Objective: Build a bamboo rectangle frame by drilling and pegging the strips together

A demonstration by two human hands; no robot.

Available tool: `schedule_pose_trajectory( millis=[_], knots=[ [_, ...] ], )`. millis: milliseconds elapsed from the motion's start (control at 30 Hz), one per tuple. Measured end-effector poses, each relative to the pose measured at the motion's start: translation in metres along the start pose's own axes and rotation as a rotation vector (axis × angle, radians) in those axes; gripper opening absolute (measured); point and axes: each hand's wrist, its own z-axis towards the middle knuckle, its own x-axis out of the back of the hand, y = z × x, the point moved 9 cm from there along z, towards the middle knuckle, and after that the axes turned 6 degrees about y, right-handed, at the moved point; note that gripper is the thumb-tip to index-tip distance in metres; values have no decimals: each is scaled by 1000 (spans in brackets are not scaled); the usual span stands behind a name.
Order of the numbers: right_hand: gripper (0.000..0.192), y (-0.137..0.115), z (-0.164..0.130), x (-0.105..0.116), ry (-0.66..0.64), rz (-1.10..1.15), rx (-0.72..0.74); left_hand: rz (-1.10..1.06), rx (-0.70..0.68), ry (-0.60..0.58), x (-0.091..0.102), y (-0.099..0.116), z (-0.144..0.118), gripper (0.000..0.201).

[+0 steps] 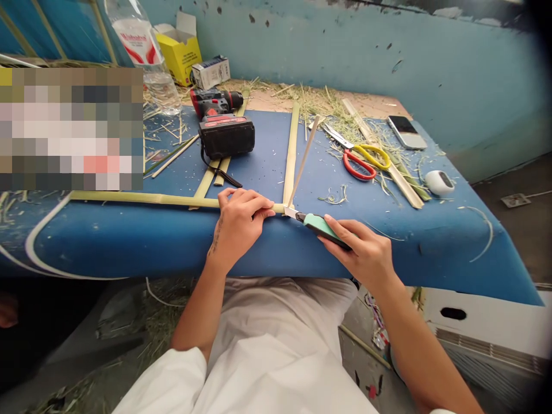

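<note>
Along the table's front edge runs a long pale bamboo strip [172, 199], and my left hand [242, 221] is closed on it near its right end, thumb and fingers pinching it. My right hand [364, 248] grips a utility knife [325, 227] with a mint green and black handle. Its blade touches the right end of the strip, where an upright bamboo strip [291, 155] meets it. From that corner a thin bamboo sliver [306, 155] slants up and away. Another bamboo crosspiece [207, 183] joins the long strip further left, partly under the cordless drill [222, 123].
Red and yellow handled scissors [360, 158], split bamboo [403, 184], a phone [406, 132] and a small white device [439, 182] lie at the right. A water bottle [149, 63], yellow box [179, 52] and small carton [211, 72] stand at the back. Shavings litter the blue table cover [267, 132].
</note>
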Motion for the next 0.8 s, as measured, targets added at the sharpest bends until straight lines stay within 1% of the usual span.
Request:
schedule_pose_trajectory(
  millis=[300,500,700,800],
  knots=[
    [54,-11,0,4,14,-68,-9,-7,-35,-15,-1,1,1,9],
    [47,-28,4,9,-31,-200,-56,35,-16,-4,-2,2,1,11],
    [45,-49,5,14,-6,-340,-30,27,-27,1,-3,2,1,9],
    [41,-56,8,11,-35,-411,-35,38,-20,0,-3,2,2,10]
  ],
)
